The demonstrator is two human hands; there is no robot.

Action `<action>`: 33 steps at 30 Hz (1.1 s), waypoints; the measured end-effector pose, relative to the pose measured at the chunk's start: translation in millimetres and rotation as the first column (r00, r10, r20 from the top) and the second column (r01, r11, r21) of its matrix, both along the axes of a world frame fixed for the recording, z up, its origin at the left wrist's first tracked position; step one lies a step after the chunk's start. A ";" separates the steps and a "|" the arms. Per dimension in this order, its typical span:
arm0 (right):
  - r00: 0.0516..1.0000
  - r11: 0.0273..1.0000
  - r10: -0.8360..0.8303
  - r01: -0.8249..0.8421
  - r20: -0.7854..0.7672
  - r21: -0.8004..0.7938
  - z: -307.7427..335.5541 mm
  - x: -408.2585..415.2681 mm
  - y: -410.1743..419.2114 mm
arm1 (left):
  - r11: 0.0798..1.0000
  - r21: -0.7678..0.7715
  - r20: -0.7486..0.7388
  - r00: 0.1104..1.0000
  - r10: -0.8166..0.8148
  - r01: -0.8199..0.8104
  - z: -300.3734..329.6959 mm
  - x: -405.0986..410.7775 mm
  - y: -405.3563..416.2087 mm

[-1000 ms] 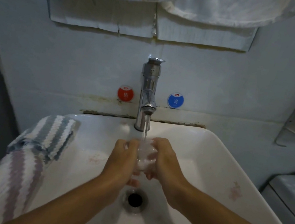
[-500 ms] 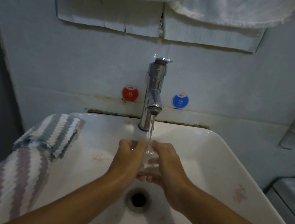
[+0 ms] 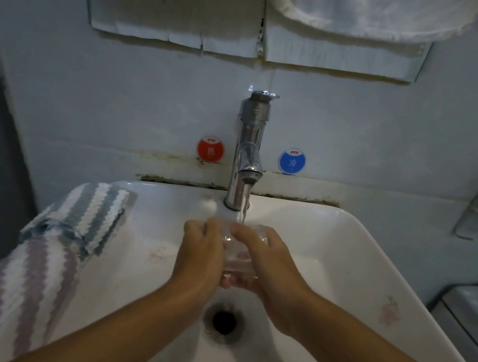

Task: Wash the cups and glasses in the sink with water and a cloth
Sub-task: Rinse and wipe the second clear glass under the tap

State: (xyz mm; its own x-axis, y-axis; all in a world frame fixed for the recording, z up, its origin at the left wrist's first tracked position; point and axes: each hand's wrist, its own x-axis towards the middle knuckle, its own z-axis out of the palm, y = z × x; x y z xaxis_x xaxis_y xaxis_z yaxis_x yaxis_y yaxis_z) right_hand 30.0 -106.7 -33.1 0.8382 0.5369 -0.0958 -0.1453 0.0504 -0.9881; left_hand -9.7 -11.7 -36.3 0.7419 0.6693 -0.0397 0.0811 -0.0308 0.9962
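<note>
Centrally, hands (image 3: 238, 260) clasp glass (image 3: 236, 254) — mid-sink (image 3: 346, 242), striped cloth (image 3: 72, 219) on left rim.

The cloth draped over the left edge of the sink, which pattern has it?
Zigzag stripes in white, grey-blue and mauve on the striped cloth, seen in the head view.

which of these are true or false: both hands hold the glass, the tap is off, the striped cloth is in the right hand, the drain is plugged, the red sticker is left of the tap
1. Both hands hold the glass. True: the left hand and right hand grip the clear glass.
2. The tap is off. False: water runs from the tap onto the glass.
3. The striped cloth is in the right hand. False: the striped cloth lies over the sink rim.
4. The drain is plugged. False: the drain is open.
5. The red sticker is left of the tap. True: red sticker.
</note>
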 end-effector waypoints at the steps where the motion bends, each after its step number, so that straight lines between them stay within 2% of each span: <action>1: 1.000 1.000 -0.008 0.008 -0.003 -0.002 2.1 -1.1 0.3 | 1.000 0.002 0.001 1.000 0.016 -0.016 -0.4 0.3 -0.5; 5: 0.998 0.999 -0.042 0.041 -0.045 -0.010 2.2 -1.1 1.3 | 0.999 -0.009 0.015 0.999 0.031 -0.031 -1.4 -0.1 -2.8; 9: 0.999 1.000 0.009 -0.009 0.045 -0.013 -5.1 2.1 0.7 | 0.999 -0.049 -0.009 1.000 0.022 -0.023 -2.1 -0.1 0.6; 11: 0.998 1.000 0.028 -0.028 0.048 -0.012 -7.9 2.6 1.4 | 0.998 -0.061 -0.022 1.000 -0.006 0.005 -1.7 -1.0 2.2; 16: 0.998 0.998 -0.062 0.062 -0.026 -0.001 -3.7 3.9 0.3 | 0.990 -0.078 0.000 0.993 -0.121 0.120 -3.9 -2.1 -0.2; 22: 0.999 0.998 -0.034 0.034 -0.007 -0.050 -1.8 4.5 -4.2 | 0.993 0.035 0.062 0.992 -0.114 0.112 -2.0 -4.6 -4.6; 24: 0.999 0.999 -0.028 0.028 -0.018 -0.022 -1.2 4.0 -3.7 | 0.994 0.063 0.076 0.993 -0.095 0.090 -2.0 -4.7 -4.0; 26: 0.999 0.999 -0.049 0.049 -0.006 0.005 -0.6 3.1 -2.8 | 0.994 0.038 0.068 0.992 -0.103 0.100 -1.1 -5.1 -3.0; 30: 0.982 0.990 -0.124 0.132 0.140 -0.046 -4.3 4.2 0.0 | 0.986 -0.044 0.076 0.984 -0.160 0.164 4.3 -9.0 -3.1; 33: 0.993 0.996 -0.082 0.085 0.083 -0.025 -3.7 2.8 0.5 | 0.986 -0.084 0.082 0.987 -0.137 0.144 4.6 -8.1 -3.2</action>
